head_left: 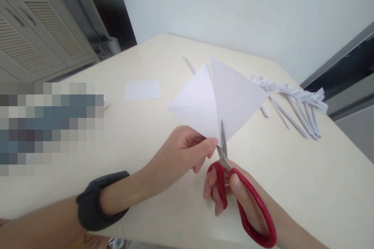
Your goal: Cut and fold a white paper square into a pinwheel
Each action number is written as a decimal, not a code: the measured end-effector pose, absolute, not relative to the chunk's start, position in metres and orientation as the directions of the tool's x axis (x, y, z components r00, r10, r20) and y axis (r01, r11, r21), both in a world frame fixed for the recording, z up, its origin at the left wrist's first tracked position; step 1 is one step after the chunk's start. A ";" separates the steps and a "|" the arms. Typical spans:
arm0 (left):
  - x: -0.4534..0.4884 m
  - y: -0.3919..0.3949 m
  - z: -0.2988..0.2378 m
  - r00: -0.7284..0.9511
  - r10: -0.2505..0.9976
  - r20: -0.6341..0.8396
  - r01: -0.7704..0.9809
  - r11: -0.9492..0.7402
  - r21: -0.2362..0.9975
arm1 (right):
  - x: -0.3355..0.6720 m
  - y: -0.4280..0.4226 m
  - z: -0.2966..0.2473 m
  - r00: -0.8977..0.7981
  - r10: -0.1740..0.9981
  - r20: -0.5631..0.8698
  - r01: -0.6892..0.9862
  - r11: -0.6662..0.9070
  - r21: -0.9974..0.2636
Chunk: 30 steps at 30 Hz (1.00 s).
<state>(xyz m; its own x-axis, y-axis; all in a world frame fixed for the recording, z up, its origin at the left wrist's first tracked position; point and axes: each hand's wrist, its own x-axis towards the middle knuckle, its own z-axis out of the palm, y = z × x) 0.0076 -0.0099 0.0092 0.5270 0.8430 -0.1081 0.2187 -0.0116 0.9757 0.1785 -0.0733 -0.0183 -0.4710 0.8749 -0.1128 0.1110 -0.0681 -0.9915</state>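
Observation:
My left hand [191, 148] pinches the near corner of a white sheet of paper [194, 101], its wrist wearing a black band [101, 202]. A long slit or fold line runs up the middle of the sheet, and its two halves sit at slightly different angles. In my right hand [242, 190] is a pair of scissors [257, 210] with red handles, the thumb through one loop and the fingers through the other. Their blades are parted around the paper's near corner, close to my left fingertips.
A small white paper rectangle [142, 90] lies left of the sheet. Rolled paper sticks [300, 120] and a braided or folded paper strip [292, 90] lie at the right. Behind the table [131, 136] stands a white wall [233, 7]; louvred cabinets [37, 27] are at the left.

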 end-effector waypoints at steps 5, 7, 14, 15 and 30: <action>0.009 -0.008 0.009 0.525 0.846 -0.094 0.235 -0.038 0.971 | 0.179 -0.074 -0.015 -0.482 0.869 -0.113 0.118 -0.064 -0.991; 0.009 -0.009 0.009 0.537 0.839 -0.090 0.224 -0.039 0.974 | 0.179 -0.075 -0.013 -0.477 0.872 -0.109 0.102 -0.068 -0.992; 0.009 -0.011 0.009 0.549 0.827 -0.121 0.185 0.022 0.983 | 0.181 -0.075 -0.012 -0.471 0.875 -0.110 0.101 -0.071 -0.992; 0.009 -0.010 0.008 0.549 0.827 -0.126 0.185 0.026 0.982 | 0.181 -0.074 -0.013 -0.470 0.876 -0.110 0.100 -0.070 -0.992; 0.009 -0.012 0.008 0.543 0.829 -0.130 0.194 0.026 0.981 | 0.178 -0.074 -0.016 -0.441 0.890 -0.117 0.129 -0.067 -0.989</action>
<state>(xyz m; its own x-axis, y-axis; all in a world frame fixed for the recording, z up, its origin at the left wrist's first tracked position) 0.0090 -0.0122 0.0082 0.5434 0.8294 -0.1299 0.1943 0.0263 0.9806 0.1779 -0.0736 -0.0158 -0.4414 0.8896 -0.1174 0.1287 -0.0667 -0.9894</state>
